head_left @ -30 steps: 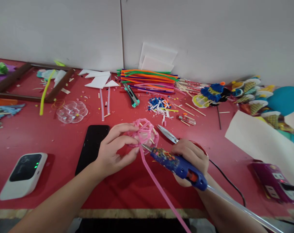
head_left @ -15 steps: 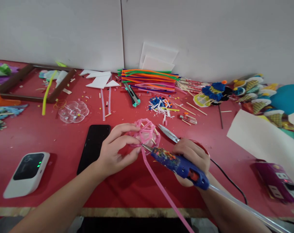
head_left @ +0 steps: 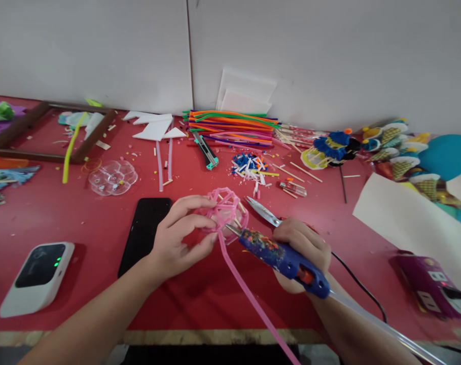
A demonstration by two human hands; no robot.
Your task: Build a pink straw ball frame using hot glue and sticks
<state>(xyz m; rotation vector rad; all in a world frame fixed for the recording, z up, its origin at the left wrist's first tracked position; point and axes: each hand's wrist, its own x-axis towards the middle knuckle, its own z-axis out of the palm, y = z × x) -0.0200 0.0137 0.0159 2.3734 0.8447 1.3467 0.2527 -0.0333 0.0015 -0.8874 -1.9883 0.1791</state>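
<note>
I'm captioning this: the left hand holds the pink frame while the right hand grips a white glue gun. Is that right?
Not quite: the glue gun is blue, as the head view shows. The right hand grips it, and the left hand holds the pink frame.

Left fingers (head_left: 195,222) hold a pink openwork piece (head_left: 226,207) — right fingers (head_left: 300,238) grip a blue glue gun (head_left: 266,252) (stained).

Wall (head_left: 291,45): pale grey, two panels, dark vertical seam (head_left: 190,50) between.
Table (head_left: 101,223): red top, reaching the wall.
Front edge (head_left: 177,337): pale tan, worn.
Light: soft, faint sheen on red.
</note>
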